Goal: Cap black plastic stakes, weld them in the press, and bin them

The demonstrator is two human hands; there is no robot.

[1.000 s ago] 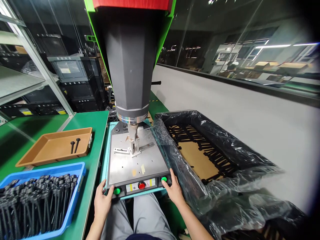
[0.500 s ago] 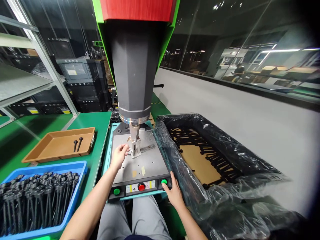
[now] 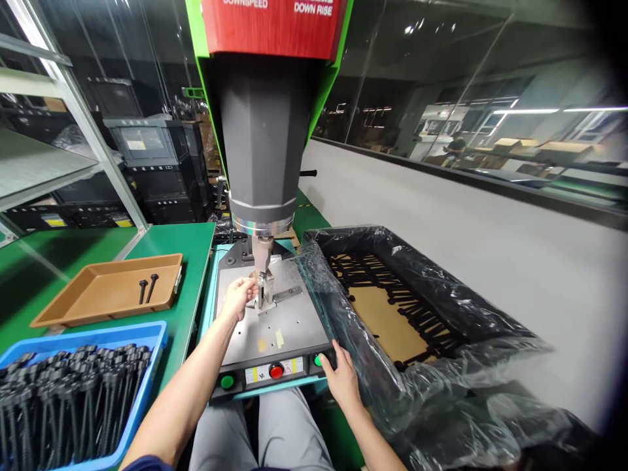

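My left hand point(image 3: 239, 298) reaches over the metal work plate point(image 3: 250, 337), thumb and fingers pinched together at the left side of the small metal fixture point(image 3: 265, 294). Whatever may be between the fingertips is too small and too covered to make out. Directly above the fixture comes down the metal tool point(image 3: 262, 252) of a press machine point(image 3: 262, 137). At the plate's front right corner, my right hand point(image 3: 344, 379) rests with its thumb at the right green button point(image 3: 318, 360). Its fingers stretch along the panel's side and hold nothing.
Left, a brown tray point(image 3: 105, 297) carries two black bolt-shaped parts point(image 3: 148, 288). Closer stands a blue bin point(image 3: 159, 340) full of similar black parts. On the right, a plastic-lined box point(image 3: 417, 268) holds rows of black parts on cardboard. A red button point(image 3: 277, 371) sits mid-panel.
My left fingertips have moved slightly up and in, closer to the top of the fixture. My right hand keeps its place at the button. The view has tilted up a little.
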